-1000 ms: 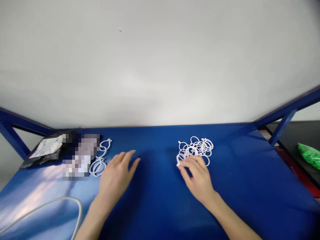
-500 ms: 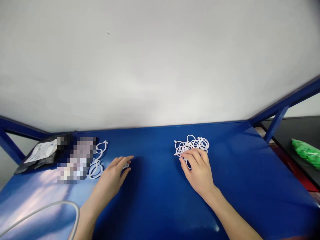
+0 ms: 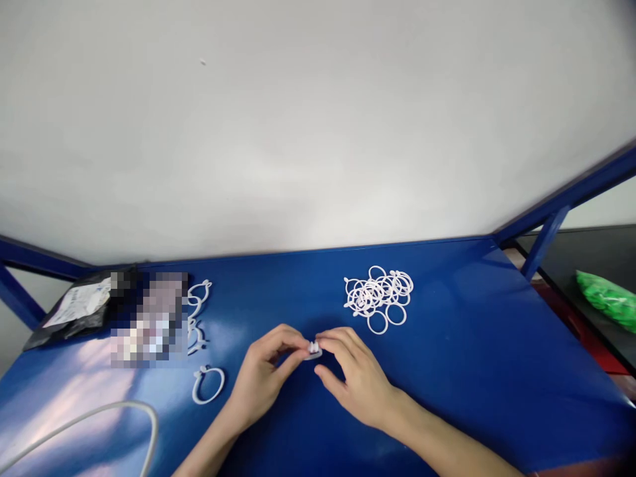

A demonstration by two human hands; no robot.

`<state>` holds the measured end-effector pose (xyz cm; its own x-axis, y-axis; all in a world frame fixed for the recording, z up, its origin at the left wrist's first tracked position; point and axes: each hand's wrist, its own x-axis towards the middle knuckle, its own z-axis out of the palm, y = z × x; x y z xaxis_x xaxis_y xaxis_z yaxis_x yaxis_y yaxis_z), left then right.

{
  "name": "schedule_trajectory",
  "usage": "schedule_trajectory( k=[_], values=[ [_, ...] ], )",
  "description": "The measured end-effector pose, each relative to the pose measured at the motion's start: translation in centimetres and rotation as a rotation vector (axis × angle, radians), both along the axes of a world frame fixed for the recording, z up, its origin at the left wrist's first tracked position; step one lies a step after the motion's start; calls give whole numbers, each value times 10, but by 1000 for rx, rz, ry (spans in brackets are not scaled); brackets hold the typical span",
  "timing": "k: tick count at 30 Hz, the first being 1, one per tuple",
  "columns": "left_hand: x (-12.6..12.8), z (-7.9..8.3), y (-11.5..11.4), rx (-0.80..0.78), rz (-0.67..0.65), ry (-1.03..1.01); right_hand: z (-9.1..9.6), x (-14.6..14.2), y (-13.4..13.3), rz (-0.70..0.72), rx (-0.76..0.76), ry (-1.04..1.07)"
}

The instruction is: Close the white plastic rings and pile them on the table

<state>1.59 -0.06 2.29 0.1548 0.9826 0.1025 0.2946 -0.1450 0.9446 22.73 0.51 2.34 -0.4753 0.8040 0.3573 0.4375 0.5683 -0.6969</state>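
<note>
My left hand (image 3: 271,361) pinches a small bunch of white plastic rings (image 3: 313,350) between thumb and fingers, seen almost edge-on. From the other side, my right hand (image 3: 355,371) meets the same rings with its fingertips, its thumb a little lower; part of the rings is hidden behind the fingers. To the right lies a tangled pile of thin white rings (image 3: 377,295), each with a small knob. On the left, beside a blurred-out flat object, are more white rings, and a separate stacked ring set (image 3: 209,385) rests nearer my left forearm.
A black plastic package with a white label (image 3: 79,301) sits at the far left of the blue table (image 3: 278,285). A pale cable (image 3: 99,411) loops across the lower left. Blue frame bars rise at both sides; a green bag (image 3: 606,298) lies on a dark surface at right.
My right hand has left the ring pile and come to my left hand, which moved right and down. A ring set now lies at left where my arm was, and the pile is uncovered.
</note>
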Motion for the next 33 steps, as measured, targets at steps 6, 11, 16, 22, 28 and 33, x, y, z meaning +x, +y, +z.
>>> schedule_trajectory(
  k=[6,11,16,22,28,33],
  values=[
    [16,-4,-7,-59,-27,-106,-3,3,4,3,-65,44],
    [12,-8,-6,-24,-28,12,-7,4,4,23,-58,22],
    [10,-11,-6,-22,-66,-11,-9,5,4,56,-55,-9],
    [12,-8,-6,25,-83,-10,-8,8,6,103,-44,-33],
    [14,-7,-9,144,-82,-4,-5,8,4,126,-50,-39],
    [13,-9,-11,191,-118,32,-6,8,3,138,-33,-59]
  ],
)
